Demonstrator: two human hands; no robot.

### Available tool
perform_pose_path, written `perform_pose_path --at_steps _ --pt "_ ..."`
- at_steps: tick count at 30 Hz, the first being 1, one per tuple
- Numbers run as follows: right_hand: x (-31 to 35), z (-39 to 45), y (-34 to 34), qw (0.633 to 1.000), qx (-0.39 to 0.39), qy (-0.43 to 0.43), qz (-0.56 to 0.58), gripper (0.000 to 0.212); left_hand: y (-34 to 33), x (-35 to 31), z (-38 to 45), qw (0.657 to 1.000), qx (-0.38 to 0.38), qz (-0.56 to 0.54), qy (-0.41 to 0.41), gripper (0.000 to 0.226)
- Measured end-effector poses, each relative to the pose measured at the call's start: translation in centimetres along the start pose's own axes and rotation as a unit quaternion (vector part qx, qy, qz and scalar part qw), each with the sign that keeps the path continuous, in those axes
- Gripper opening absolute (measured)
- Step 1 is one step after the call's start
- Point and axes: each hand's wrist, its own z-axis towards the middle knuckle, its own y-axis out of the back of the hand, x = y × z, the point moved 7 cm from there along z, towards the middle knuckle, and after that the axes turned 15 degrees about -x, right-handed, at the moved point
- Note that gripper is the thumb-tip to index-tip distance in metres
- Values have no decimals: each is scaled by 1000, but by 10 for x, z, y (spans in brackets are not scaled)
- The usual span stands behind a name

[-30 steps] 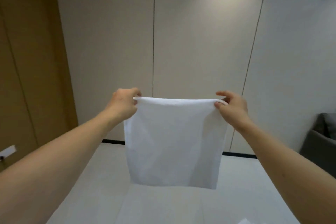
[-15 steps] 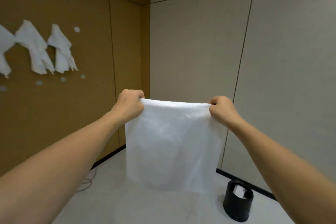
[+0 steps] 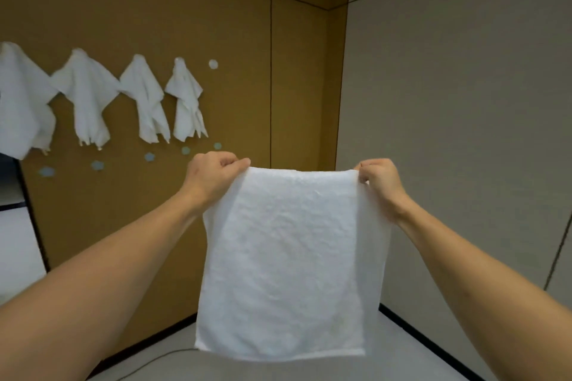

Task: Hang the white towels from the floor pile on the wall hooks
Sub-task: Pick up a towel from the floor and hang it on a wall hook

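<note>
The person is holding one white towel (image 3: pixel 283 260) spread flat at centre frame, its top edge running level, the left hand (image 3: pixel 213 178) and right hand (image 3: pixel 379 178) each pinching a top corner. The bare hook (image 3: pixel 213 64) is sitting up and to the left, nearer the left hand. Four towels (image 3: pixel 185 102) are hanging in a row at upper left; five small discs (image 3: pixel 149 157) are dotting the wall below.

My held towel (image 3: pixel 284 263) covers the wall corner and the floor behind it. The leftmost hung towel (image 3: pixel 18 102) is cut by the frame's left edge. I can't see the hooks under the hung towels; cloth hides them. Both my elbows run off-frame.
</note>
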Motion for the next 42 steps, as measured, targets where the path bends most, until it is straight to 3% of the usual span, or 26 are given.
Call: perform_pose_path --at_steps 4,10,12,16,22,26,29,34,40,42 --pt "-19 59 -68 998 65 0 8 51 -43 54 59 998 51 -28 33 25" --pt "-36 168 -173 991 110 57 -46 18 -97 132 177 999 31 -27 35 13" --pt "-42 204 -205 991 101 65 -57 16 -112 149 215 1000 16 5 10 14" --pt "-63 272 -273 978 92 105 -157 16 -153 165 274 981 -10 173 -85 25" --pt "-107 370 -371 962 66 152 -217 12 -233 212 355 952 -14 289 -104 20" --pt "-127 434 -423 941 72 236 -230 15 -278 244 404 944 -39 307 -116 17" --pt "-138 487 -456 942 100 257 -193 22 -304 264 444 953 -71 290 -59 15" --pt "-145 564 -509 965 143 221 -12 26 -342 283 505 959 -117 258 -17 14" --pt "-154 640 -574 952 126 277 18 50 -361 312 560 951 -134 276 -30 15" --pt "-155 657 -597 947 128 296 8 49 -366 325 577 942 -129 305 -56 23"
